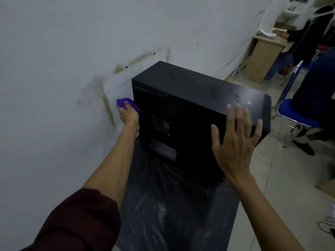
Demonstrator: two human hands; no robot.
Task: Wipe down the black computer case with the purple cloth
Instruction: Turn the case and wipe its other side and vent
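The black computer case (190, 98) is seen standing on a dark, dust-streaked tabletop (172, 214), close beside a pale, stained wall (63, 51). Its vented panel is turned toward the camera, where a round fan grille (161, 125) and a mesh vent (163, 150) below it are shown. Faint smears and dust are visible on the upper panel.

The purple cloth (123, 102) is bunched and held against the case's wall-facing side, just at the edge of the vented panel. It is gripped by the left hand (129, 115), whose fingers are curled round it; a dark maroon sleeve (78, 223) is pushed up on that arm.

The right hand (235, 142) is laid flat on the near right corner of the case, with fingers straight and spread over the upper panel and the thumb set down the side. Nothing is held in it.

Further right, on the tiled floor (281, 178), a blue chair (290, 113) with a metal frame is occupied by a seated person, only partly in view. Beyond it, a light wooden desk (261, 58) is placed by the wall, and another person is seated at it. Some cables (326, 225) are seen at the right edge.
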